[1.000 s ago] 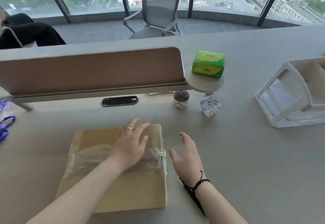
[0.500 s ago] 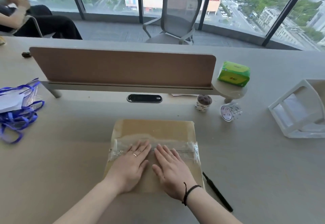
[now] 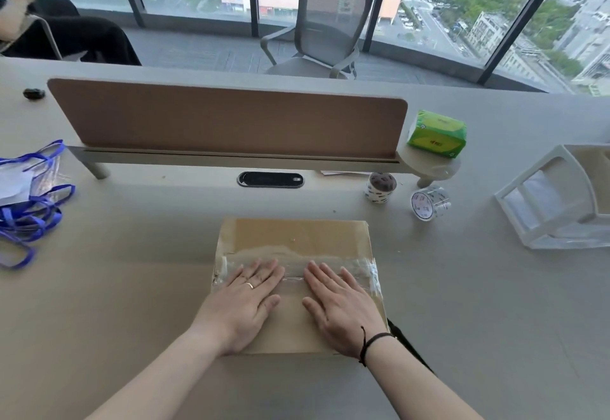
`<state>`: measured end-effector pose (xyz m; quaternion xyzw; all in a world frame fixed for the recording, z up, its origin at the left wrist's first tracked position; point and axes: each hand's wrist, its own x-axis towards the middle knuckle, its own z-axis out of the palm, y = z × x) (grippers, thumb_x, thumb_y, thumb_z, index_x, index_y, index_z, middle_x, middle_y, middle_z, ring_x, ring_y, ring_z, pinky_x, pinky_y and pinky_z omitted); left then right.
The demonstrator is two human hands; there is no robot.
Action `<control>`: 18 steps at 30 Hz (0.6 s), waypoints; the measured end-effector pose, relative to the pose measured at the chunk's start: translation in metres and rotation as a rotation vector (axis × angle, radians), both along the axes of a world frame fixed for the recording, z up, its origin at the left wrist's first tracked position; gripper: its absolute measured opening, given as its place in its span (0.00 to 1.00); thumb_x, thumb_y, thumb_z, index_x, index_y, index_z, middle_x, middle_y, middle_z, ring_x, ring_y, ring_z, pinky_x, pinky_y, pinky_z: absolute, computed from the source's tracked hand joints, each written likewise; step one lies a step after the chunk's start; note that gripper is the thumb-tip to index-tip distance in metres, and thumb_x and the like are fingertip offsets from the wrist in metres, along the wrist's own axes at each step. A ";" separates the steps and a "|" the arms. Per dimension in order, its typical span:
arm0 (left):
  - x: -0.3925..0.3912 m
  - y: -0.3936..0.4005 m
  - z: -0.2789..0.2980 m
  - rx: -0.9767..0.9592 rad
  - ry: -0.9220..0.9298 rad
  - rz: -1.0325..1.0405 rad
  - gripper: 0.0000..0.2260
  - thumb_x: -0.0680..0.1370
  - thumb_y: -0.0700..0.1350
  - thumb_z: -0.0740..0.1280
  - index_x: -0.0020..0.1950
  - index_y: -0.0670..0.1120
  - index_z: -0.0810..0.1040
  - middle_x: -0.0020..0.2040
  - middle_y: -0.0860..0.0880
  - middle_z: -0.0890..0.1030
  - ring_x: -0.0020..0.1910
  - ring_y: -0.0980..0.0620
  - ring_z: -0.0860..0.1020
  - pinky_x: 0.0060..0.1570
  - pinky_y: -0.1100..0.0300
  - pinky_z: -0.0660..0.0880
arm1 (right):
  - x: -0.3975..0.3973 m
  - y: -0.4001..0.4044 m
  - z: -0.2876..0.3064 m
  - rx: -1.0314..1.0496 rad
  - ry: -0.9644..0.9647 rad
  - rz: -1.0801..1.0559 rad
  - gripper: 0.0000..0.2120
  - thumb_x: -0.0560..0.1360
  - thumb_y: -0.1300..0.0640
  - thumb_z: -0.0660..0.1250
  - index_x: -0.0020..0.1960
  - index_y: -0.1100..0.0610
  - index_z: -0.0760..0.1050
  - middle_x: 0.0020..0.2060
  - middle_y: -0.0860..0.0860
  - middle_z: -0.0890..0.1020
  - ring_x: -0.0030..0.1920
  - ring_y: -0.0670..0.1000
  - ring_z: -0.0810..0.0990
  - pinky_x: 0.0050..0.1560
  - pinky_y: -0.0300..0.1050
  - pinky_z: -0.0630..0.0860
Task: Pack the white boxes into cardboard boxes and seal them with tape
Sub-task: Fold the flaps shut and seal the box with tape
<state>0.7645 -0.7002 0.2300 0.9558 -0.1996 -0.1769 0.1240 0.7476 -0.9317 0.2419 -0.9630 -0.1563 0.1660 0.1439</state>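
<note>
Cardboard box (image 3: pixel 297 241) lies closed on worktop (image 3: pixel 132 287), clear tape (image 3: pixel 297 263) across its seam. Left hand (image 3: pixel 242 304) and right hand (image 3: pixel 340 307) press flat on the tape, fingers (image 3: pixel 260 271) straight, gripping nothing. Tape roll (image 3: pixel 429 203) stands behind, to the right

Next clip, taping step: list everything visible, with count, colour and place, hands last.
cardboard box: 1, brown, table centre, closed
clear tape strip: 1, transparent, across box top
tape roll: 1, clear, right of paper cup
paper cup: 1, white patterned, below divider
tissue pack: 1, green, round shelf
divider: 1, brown, mid-table
white frame: 1, far right
blue straps: bundle, far left
office chair: 1, grey, by window
left hand: flat on box
right hand: flat on box
</note>
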 end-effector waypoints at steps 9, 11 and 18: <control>-0.010 0.019 -0.004 0.045 -0.040 0.185 0.43 0.66 0.74 0.21 0.79 0.59 0.35 0.79 0.61 0.33 0.77 0.61 0.30 0.73 0.64 0.27 | -0.012 -0.042 -0.004 -0.135 -0.042 -0.175 0.35 0.77 0.35 0.31 0.81 0.45 0.42 0.78 0.38 0.40 0.78 0.39 0.35 0.77 0.48 0.32; -0.012 0.019 -0.006 0.047 -0.034 0.214 0.45 0.65 0.75 0.21 0.79 0.56 0.33 0.79 0.58 0.32 0.76 0.59 0.28 0.70 0.66 0.24 | -0.016 -0.041 -0.008 -0.126 -0.052 -0.218 0.34 0.76 0.35 0.30 0.80 0.46 0.39 0.78 0.39 0.38 0.77 0.40 0.32 0.77 0.47 0.31; -0.015 0.010 -0.005 0.015 -0.007 0.334 0.44 0.69 0.75 0.27 0.77 0.50 0.31 0.79 0.52 0.30 0.77 0.54 0.28 0.75 0.60 0.32 | -0.017 -0.050 -0.022 -0.034 -0.049 -0.316 0.37 0.73 0.31 0.27 0.78 0.47 0.35 0.78 0.41 0.37 0.77 0.40 0.32 0.77 0.41 0.33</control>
